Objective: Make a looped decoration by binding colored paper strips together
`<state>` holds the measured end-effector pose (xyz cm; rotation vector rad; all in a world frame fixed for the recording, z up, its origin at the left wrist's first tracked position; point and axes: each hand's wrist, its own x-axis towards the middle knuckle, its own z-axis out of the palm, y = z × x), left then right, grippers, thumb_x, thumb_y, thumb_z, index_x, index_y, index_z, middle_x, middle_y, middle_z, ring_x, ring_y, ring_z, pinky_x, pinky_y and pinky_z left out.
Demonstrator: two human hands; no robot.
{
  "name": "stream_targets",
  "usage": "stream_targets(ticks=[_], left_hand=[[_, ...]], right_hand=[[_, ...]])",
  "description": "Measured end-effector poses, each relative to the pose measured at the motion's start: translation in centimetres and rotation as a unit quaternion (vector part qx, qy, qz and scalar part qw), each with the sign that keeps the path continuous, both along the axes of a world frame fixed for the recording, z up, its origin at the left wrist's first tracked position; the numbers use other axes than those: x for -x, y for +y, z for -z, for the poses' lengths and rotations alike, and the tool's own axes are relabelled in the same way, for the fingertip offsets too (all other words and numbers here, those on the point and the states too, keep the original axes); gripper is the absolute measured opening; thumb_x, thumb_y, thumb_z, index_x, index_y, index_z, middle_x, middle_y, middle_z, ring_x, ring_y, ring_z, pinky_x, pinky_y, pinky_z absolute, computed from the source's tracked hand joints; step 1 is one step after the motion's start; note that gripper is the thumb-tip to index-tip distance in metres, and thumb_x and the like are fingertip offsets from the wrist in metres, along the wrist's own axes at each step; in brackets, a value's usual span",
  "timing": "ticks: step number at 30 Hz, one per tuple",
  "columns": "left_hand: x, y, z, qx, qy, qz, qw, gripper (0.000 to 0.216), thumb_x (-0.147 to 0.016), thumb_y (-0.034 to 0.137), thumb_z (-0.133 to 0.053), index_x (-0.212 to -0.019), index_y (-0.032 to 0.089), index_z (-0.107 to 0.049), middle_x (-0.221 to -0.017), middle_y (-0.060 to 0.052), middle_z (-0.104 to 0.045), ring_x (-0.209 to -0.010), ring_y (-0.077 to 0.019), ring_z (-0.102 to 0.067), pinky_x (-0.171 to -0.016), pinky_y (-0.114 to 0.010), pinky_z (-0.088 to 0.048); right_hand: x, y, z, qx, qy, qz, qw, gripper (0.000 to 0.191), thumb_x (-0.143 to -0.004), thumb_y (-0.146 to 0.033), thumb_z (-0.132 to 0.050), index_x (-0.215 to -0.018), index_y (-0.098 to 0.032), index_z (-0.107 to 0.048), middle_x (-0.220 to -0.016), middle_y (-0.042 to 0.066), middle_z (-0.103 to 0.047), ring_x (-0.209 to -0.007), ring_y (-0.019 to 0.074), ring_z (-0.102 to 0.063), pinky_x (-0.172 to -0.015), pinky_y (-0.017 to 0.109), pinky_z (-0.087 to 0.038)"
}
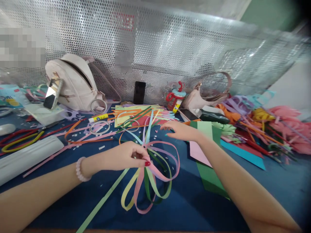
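My left hand (131, 156) pinches the pink strip of a looped paper-strip flower (157, 172), just below its hub. The flower's pink, yellow, light green and dark green loops fan out to the right and towards me. Light blue and lilac strips rise from the hub, and one long light green strip trails to the front edge. My right hand (180, 130) is stretched out right of the hub, its fingers spread and slightly bent. No object shows in it. Beyond it lies a pile of loose coloured paper strips (121, 116).
Glue stick (98, 118), silver rings (99, 128) and paper scraps lie at centre-left. A white roll (31, 158), red-and-yellow-handled scissors (23, 140) and a backpack (73, 82) stand left. Behind are a phone (139, 92) and red cup (175, 98); green paper (211, 179) lies right.
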<state>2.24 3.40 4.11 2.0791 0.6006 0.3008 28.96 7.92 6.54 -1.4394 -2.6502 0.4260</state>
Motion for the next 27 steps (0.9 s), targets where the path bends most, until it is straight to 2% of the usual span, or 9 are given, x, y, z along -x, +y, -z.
stream_targets(ticks=[3,5,7,13,16,19,21,24,27], left_hand=[[-0.2,-0.1,0.2,-0.063,-0.007,-0.005,0.998,0.019,-0.085,0.025,-0.049,-0.087,0.015,-0.066,-0.091,-0.005,-0.066,-0.082,-0.0163,-0.060,-0.072,-0.024,-0.045],[-0.4,-0.2,0.4,-0.115,-0.003,-0.011,0.993,0.019,-0.086,0.020,-0.046,-0.087,0.016,-0.065,-0.105,-0.007,-0.063,-0.097,-0.0192,-0.057,-0.084,-0.028,-0.043],[-0.6,-0.3,0.9,-0.150,0.020,-0.011,0.988,0.021,-0.087,0.017,-0.043,-0.087,0.016,-0.063,-0.113,-0.009,-0.059,-0.106,-0.0208,-0.054,-0.090,-0.029,-0.040],[-0.8,-0.5,1.9,-0.172,0.076,0.005,0.982,0.020,-0.087,0.012,-0.038,-0.081,0.016,-0.057,-0.095,-0.006,-0.060,-0.092,-0.0200,-0.057,-0.080,-0.029,-0.043],[-0.8,-0.5,2.0,-0.171,0.070,-0.004,0.983,0.020,-0.086,0.011,-0.038,-0.078,0.017,-0.055,-0.091,-0.005,-0.060,-0.085,-0.0179,-0.057,-0.076,-0.027,-0.042],[-0.9,-0.4,2.0,-0.170,0.071,-0.009,0.983,0.019,-0.086,0.012,-0.038,-0.078,0.017,-0.054,-0.090,-0.004,-0.060,-0.082,-0.0172,-0.056,-0.074,-0.027,-0.042],[-0.8,-0.3,2.1,-0.172,0.074,-0.009,0.982,0.019,-0.086,0.013,-0.038,-0.077,0.016,-0.053,-0.087,-0.004,-0.060,-0.080,-0.0167,-0.055,-0.072,-0.027,-0.042],[-0.8,-0.3,2.3,-0.174,0.075,-0.009,0.982,0.020,-0.086,0.014,-0.037,-0.074,0.016,-0.052,-0.087,-0.004,-0.059,-0.080,-0.0171,-0.055,-0.071,-0.028,-0.042],[-0.8,-0.4,2.3,-0.170,0.070,-0.006,0.983,0.020,-0.087,0.014,-0.037,-0.075,0.016,-0.053,-0.091,-0.005,-0.060,-0.085,-0.0184,-0.056,-0.074,-0.029,-0.042]], right_hand=[[-0.1,1.0,2.0,0.009,-0.005,-0.040,0.999,0.032,-0.081,-0.017,-0.050,-0.112,-0.015,-0.058,-0.111,0.011,-0.060,-0.099,0.0199,-0.057,-0.085,0.032,-0.045],[0.6,1.1,3.2,-0.053,-0.001,-0.063,0.997,0.034,-0.083,-0.013,-0.044,-0.115,-0.015,-0.056,-0.112,0.011,-0.058,-0.102,0.0197,-0.054,-0.090,0.034,-0.042],[1.6,0.9,4.2,-0.120,-0.032,-0.082,0.989,0.038,-0.083,-0.007,-0.041,-0.116,-0.017,-0.056,-0.114,0.012,-0.055,-0.105,0.0209,-0.051,-0.091,0.037,-0.041],[3.7,0.3,6.1,-0.218,-0.114,-0.143,0.959,0.025,-0.087,-0.014,-0.045,-0.108,-0.017,-0.059,-0.128,0.014,-0.046,-0.119,0.0257,-0.041,-0.096,0.041,-0.034],[4.0,0.2,6.1,-0.200,-0.099,-0.120,0.967,0.019,-0.087,-0.018,-0.048,-0.101,-0.016,-0.061,-0.123,0.014,-0.051,-0.117,0.0258,-0.043,-0.096,0.041,-0.033],[4.3,0.2,6.0,-0.172,-0.062,-0.060,0.981,0.021,-0.087,-0.017,-0.044,-0.094,-0.013,-0.064,-0.104,0.017,-0.062,-0.103,0.0272,-0.053,-0.090,0.043,-0.037],[4.4,0.4,6.2,-0.160,-0.037,-0.031,0.986,0.027,-0.088,-0.016,-0.040,-0.096,-0.012,-0.065,-0.091,0.016,-0.066,-0.092,0.0267,-0.059,-0.084,0.042,-0.041],[4.5,0.7,6.5,-0.126,0.025,-0.010,0.992,0.034,-0.085,-0.012,-0.037,-0.107,-0.015,-0.063,-0.098,0.012,-0.068,-0.090,0.0220,-0.062,-0.081,0.034,-0.046],[4.3,1.0,6.7,-0.079,0.093,-0.024,0.992,0.039,-0.085,-0.008,-0.032,-0.114,-0.016,-0.058,-0.109,0.007,-0.066,-0.096,0.0146,-0.062,-0.082,0.025,-0.048]])
